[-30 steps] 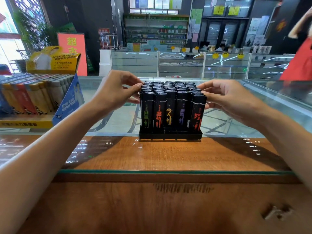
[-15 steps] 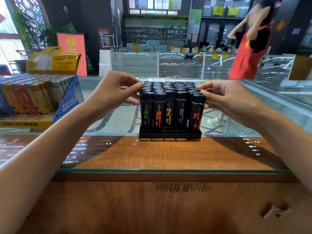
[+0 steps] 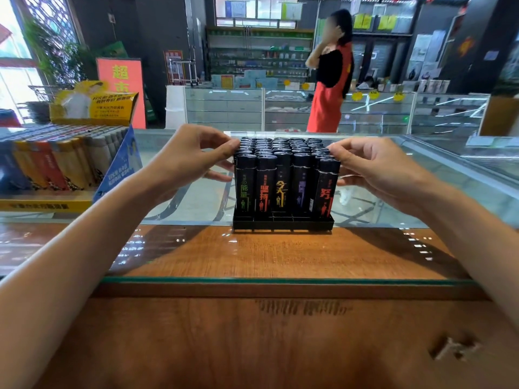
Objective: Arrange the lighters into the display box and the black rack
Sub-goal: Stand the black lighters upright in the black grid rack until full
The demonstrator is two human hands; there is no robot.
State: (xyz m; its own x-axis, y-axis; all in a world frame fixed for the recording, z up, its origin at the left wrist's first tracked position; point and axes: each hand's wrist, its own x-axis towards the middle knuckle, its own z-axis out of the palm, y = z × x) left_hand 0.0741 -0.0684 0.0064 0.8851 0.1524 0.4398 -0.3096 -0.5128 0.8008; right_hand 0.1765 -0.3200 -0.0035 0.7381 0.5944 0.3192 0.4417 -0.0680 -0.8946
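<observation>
A black rack [image 3: 283,224] stands on the glass counter, filled with several rows of upright black lighters [image 3: 282,189] printed with coloured characters. My left hand [image 3: 185,161] is at the rack's left side, curled fingertips on the tops of the left column and thumb against its side. My right hand [image 3: 373,167] mirrors it on the right column, whose front lighter leans slightly. At the far left a yellow and blue display box [image 3: 42,204] holds several coloured lighters [image 3: 56,161] lying at a slant.
The glass counter [image 3: 196,197] meets a wooden top [image 3: 280,254] just in front of the rack. A person in a red apron [image 3: 328,88] stands behind the counter, with glass showcases and shelves beyond.
My hands stay at the two sides of the lighter block, almost unmoved. The person in the red apron has walked left across the background.
</observation>
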